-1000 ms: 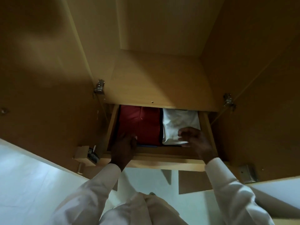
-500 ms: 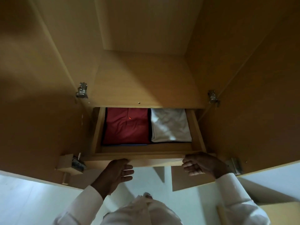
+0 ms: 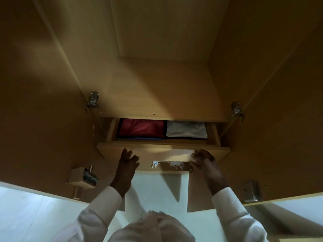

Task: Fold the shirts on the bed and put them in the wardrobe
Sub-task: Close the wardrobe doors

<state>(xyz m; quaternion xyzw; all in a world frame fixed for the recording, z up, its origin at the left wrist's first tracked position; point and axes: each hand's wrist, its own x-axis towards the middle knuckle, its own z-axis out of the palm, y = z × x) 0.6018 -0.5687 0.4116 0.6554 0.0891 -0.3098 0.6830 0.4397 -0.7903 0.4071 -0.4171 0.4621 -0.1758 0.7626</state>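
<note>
Left hand [image 3: 126, 165] and right hand [image 3: 203, 163] lie flat, fingers straight, against the drawer [image 3: 164, 152] front, holding nothing. Inside the drawer, beyond the fingertips, the red shirt [image 3: 141, 128] and white shirt [image 3: 186, 130] lie folded side by side, their far ends hidden and their facing unclear.

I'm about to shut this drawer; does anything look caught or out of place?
Yes: ragged white scraps poke out along the bottom edge of the drawer front. The red shirt and pale shirt lie neatly folded.

Left hand [image 3: 128, 163], right hand [image 3: 204, 162] — fingers outstretched
</note>
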